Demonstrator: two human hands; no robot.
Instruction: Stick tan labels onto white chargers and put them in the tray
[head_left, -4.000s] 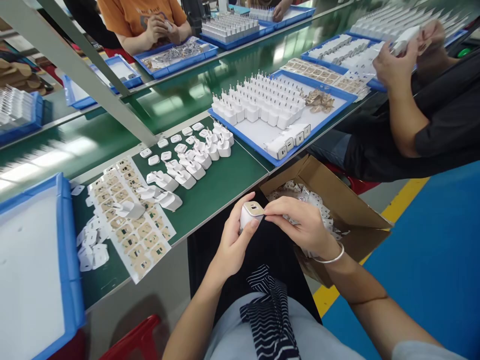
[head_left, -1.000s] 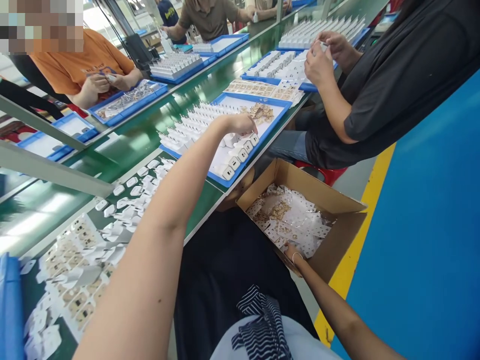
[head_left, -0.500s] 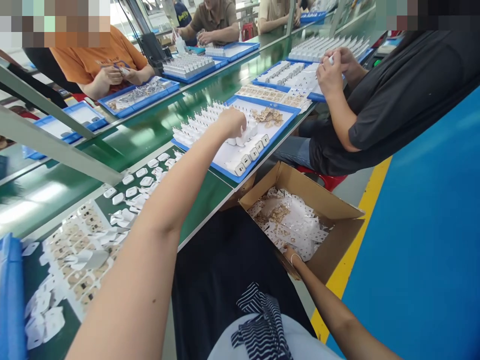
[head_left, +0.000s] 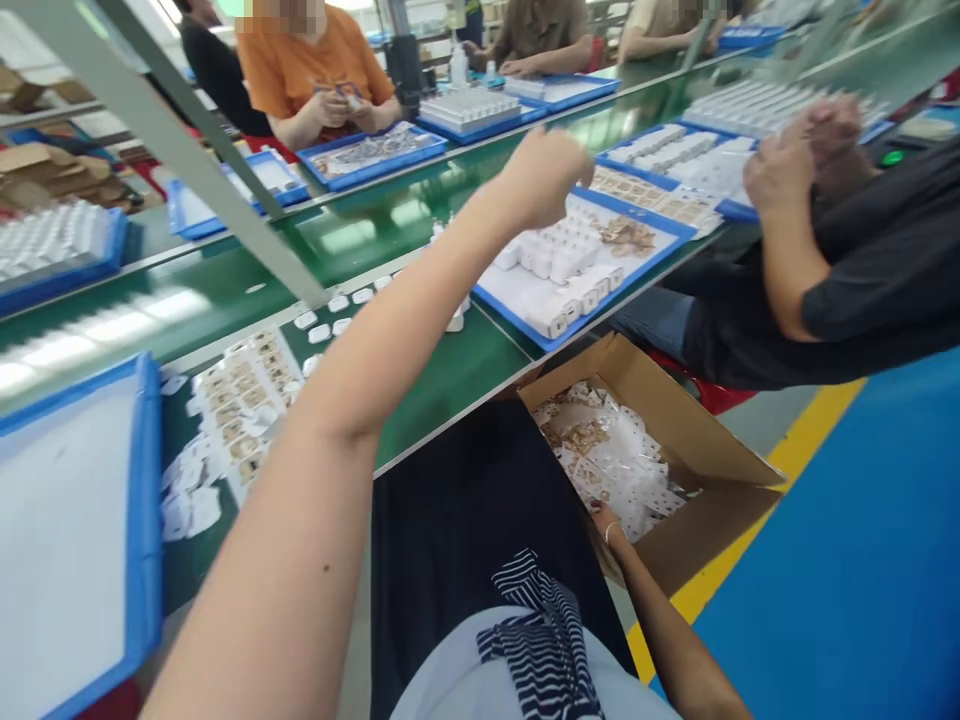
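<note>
The blue tray (head_left: 679, 235) holds rows of white chargers (head_left: 559, 258) and a small heap of gold stickers (head_left: 626, 234) at its far corner. The left hand (head_left: 544, 178) hangs just above it, fingers curled — blurred, so a grip cannot be told. Below the tray, the cardboard box (head_left: 720, 450) holds peeled backing sheets (head_left: 615, 455); the right hand (head_left: 607, 525) reaches in — fingers hidden.
</note>
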